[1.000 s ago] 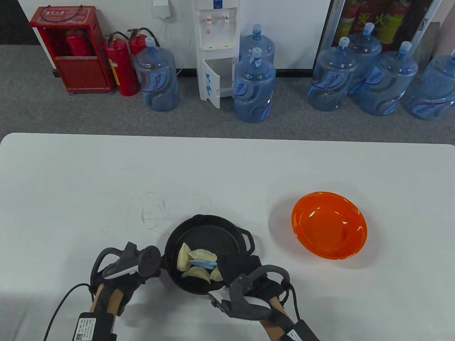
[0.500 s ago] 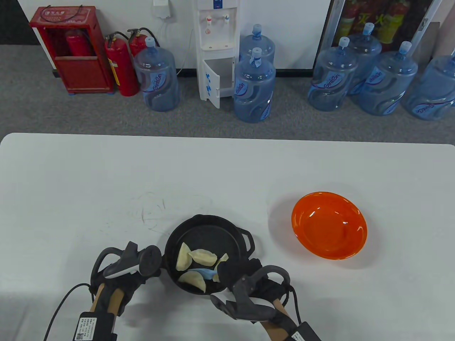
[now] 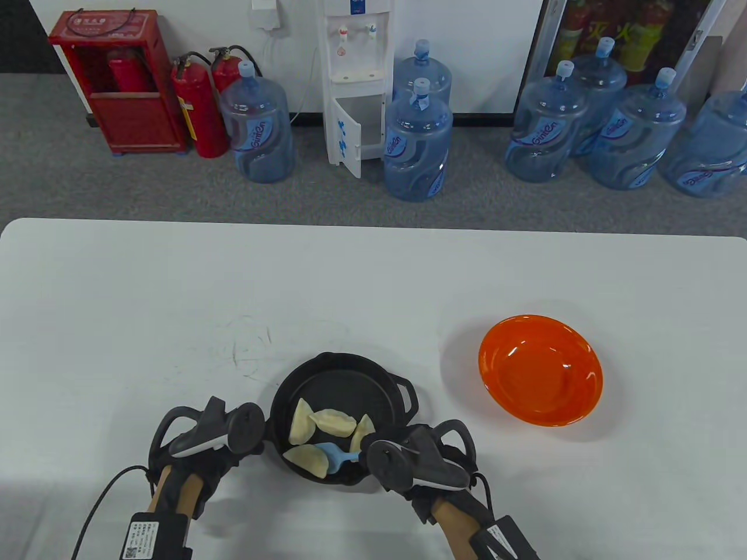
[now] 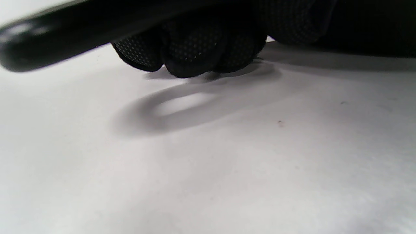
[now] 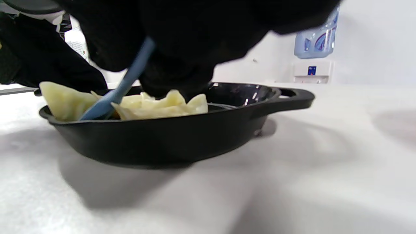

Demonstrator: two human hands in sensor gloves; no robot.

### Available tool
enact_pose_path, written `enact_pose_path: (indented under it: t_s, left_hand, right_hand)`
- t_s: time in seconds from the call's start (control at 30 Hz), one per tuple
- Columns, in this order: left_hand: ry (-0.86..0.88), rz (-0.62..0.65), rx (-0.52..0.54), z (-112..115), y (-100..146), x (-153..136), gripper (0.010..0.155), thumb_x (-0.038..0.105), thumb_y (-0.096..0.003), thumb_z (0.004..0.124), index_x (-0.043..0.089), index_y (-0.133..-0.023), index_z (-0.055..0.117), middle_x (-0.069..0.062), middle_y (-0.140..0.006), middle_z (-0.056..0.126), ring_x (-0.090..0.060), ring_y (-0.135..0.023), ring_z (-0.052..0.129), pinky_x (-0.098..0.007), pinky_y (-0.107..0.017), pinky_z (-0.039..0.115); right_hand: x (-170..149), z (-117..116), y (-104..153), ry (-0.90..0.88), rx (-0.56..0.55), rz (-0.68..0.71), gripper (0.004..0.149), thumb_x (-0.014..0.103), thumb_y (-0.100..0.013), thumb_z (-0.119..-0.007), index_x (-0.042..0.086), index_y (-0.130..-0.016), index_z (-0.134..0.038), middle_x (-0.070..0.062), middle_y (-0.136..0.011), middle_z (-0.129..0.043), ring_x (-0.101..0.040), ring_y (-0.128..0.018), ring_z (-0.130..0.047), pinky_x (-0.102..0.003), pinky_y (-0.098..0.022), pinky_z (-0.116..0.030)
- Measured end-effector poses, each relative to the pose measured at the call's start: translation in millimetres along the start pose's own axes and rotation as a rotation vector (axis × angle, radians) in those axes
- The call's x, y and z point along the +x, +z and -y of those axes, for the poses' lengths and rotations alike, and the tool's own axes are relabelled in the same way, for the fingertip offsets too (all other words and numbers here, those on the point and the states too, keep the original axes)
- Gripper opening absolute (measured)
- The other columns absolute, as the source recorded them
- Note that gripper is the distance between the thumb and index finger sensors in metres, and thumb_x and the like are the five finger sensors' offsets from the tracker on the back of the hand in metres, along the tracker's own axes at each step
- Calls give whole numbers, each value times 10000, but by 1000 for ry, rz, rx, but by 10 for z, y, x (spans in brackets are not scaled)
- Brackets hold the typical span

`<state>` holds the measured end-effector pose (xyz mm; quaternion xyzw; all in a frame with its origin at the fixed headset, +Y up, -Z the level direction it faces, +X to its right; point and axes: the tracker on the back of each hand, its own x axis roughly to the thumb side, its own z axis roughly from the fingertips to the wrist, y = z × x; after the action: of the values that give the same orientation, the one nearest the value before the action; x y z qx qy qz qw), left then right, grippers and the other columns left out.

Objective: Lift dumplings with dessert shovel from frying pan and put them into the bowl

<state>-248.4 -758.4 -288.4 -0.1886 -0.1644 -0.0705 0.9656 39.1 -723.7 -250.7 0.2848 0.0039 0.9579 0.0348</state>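
Four dumplings: counted in the frying pan (image 3: 350, 379), none in the bowl, so the task is judged barely begun.
Right hand (image 3: 420, 461): seen at the near right rim of the pan; fingers are curled round the handle of the dessert shovel (image 3: 332, 455), a closed grip on it as shown in the right wrist view.
Left hand (image 3: 204, 443): seen at the near left of the pan; fingers (image 4: 191, 55) are curled round the dark pan handle (image 4: 65, 35), knuckles resting on the table (image 3: 117, 321). Pan is judged to be steadied this way so it is not pushed along while scooping.
Shovel axis: long axis runs roughly right to left in the table view, handle toward the right hand, blue blade pointing left and down. In the right wrist view it slopes steeply, blade (image 5: 97, 110) low in the pan.
Shovel contact: blade is laid against the nearest dumpling (image 3: 306, 461); whether it is under it or only beside it cannot be told.
Nearest dumpling: pressed close to the near left wall of the pan, long axis roughly left-right.
Other dumplings: three are grouped just behind (image 3: 330, 421), touching one another.
Pan: small loop handle points right (image 3: 408, 396), toward the bowl.
Bowl (image 3: 540, 370): orange, empty, placed well apart to the right and farther back, open side up, judged ready for the drop.
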Motion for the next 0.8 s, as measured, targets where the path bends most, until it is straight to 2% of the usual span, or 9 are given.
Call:
enact_pose_path:
  t_s: [0.23, 0.57, 0.8]
  left_hand:
    - [-2, 0, 0, 1, 0, 0, 512, 491, -545, 713, 277, -1010, 694, 80, -837, 882, -100, -630, 1000, -469, -732, 809]
    - [-1, 0, -2, 2, 0, 0, 512, 490, -546, 711, 277, -1011, 692, 82, -837, 882, -100, -630, 1000, -469, -731, 809]
    - [0, 1, -2, 4, 0, 0, 511, 490, -547, 711, 276, -1011, 693, 80, -837, 882, -100, -630, 999, -469, -732, 809]
  right_hand:
    - [-166, -12, -20, -166, 71, -34, 400, 464, -592, -752, 255, -881, -935, -30, -610, -1006, -78, -190, -924, -299, -132, -844]
    - [-294, -89, -54, -248, 170, -79, 402, 465, -601, -743, 255, -891, -927, -29, -618, -1003, -75, -198, -925, -296, -138, -845]
    - [-424, -101, -39, -382, 165, -102, 402, 465, -605, -739, 255, -893, -925, -29, -621, -1002, -75, -200, -926, -294, -140, -846]
